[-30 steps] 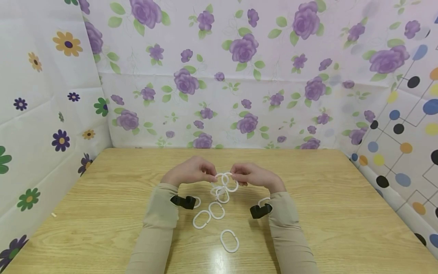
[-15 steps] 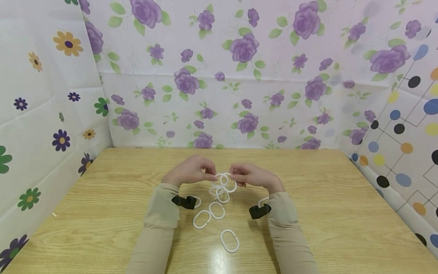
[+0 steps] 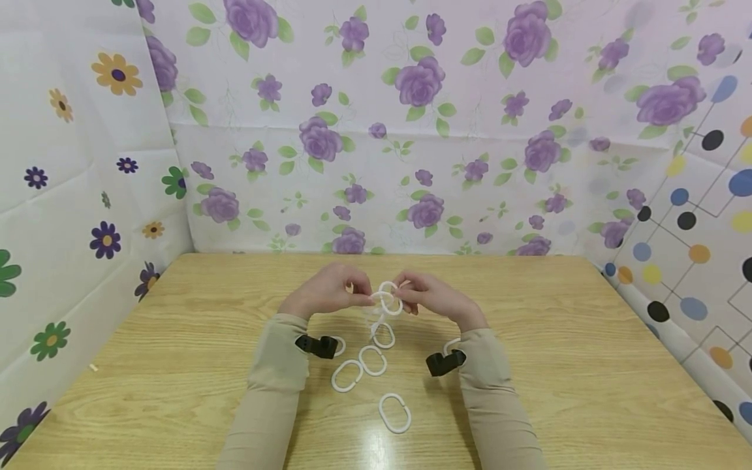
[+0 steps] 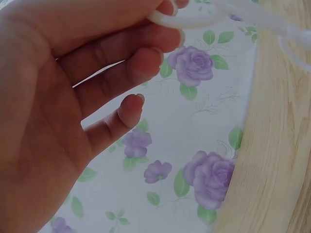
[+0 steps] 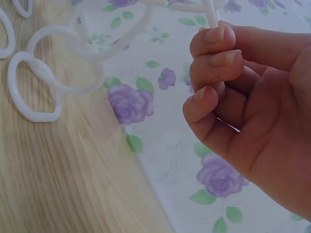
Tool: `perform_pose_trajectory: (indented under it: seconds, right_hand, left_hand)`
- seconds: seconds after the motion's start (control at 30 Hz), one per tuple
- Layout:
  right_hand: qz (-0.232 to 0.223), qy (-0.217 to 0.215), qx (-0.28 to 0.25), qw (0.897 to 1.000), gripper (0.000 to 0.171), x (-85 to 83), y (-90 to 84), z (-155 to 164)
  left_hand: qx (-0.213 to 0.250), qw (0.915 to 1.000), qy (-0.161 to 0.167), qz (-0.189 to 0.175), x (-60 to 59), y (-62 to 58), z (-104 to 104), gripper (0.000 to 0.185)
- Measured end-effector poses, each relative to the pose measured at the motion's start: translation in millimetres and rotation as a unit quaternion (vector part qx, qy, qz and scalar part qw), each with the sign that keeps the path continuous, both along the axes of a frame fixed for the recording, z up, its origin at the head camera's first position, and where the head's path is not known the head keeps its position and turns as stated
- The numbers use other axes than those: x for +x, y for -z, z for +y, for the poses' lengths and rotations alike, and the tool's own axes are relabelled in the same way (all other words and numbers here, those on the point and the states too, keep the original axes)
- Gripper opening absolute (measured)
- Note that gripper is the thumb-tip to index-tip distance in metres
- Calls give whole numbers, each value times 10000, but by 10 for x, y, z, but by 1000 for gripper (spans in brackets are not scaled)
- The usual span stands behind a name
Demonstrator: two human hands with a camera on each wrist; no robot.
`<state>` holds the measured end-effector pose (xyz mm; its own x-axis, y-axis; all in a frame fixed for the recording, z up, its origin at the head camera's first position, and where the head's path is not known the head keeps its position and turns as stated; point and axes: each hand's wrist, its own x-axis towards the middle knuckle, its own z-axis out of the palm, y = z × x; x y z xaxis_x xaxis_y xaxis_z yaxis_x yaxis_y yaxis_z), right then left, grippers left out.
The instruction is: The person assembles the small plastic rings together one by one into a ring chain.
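White oval plastic links join into a short chain between the two hands. My left hand pinches one link between thumb and fingertips; its other fingers are loosely bent. Across from it, my right hand pinches another white link, its lower fingers curled without touching the chain. The held links overlap in the head view; whether they are hooked through each other cannot be told. More links hang below, down to a link near the table. In the right wrist view, a hanging link loops through its neighbour.
On the wooden table lie two touching links and a single link closer to the person. Another link shows beside the left wrist camera, and one beside the right. Flowered cloth stands behind the table.
My right hand has shifted slightly, lifting and turning its link so that it now stands higher over the left-hand link. My left hand stays nearly still; the loose links have not moved.
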<state>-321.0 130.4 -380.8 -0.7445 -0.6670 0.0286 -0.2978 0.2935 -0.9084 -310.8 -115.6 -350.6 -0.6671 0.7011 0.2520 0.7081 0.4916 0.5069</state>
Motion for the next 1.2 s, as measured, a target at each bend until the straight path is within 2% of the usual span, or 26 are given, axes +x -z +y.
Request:
perform_pose_trajectory:
  seconds: [0.2,0.37,0.53,0.73,0.87,1.03,1.2]
  right_hand:
    - [-159,245,-379,9989,12,9,-41,50]
    - [-251,161,-712,9970,12,20,-71,69]
    - [-222,29,-869,9960,10,19,-74,68]
    - [-272,10,-952,9951,13,30,-79,68]
    - [-275,-41,-907,9955,16,32,-80,53]
    - [-238,-287,-751,9965,12,27,-62,23]
    - [-176,-451,-671,9966,11,31,-48,-9]
  left_hand:
    - [76,9995,-99,-305,-19,19,2,14]
    - [130,9985,-197,-495,-21,28,-2,14]
    - [190,9982,-148,-549,-28,44,-9,14]
    - [236,9976,-47,-643,-37,56,-11,13]
    - [162,9960,15,-880,-37,50,-13,14]
    - [95,9930,-220,-1158,-18,15,-15,25]
    - [97,9923,-289,-1203,-17,10,-27,26]
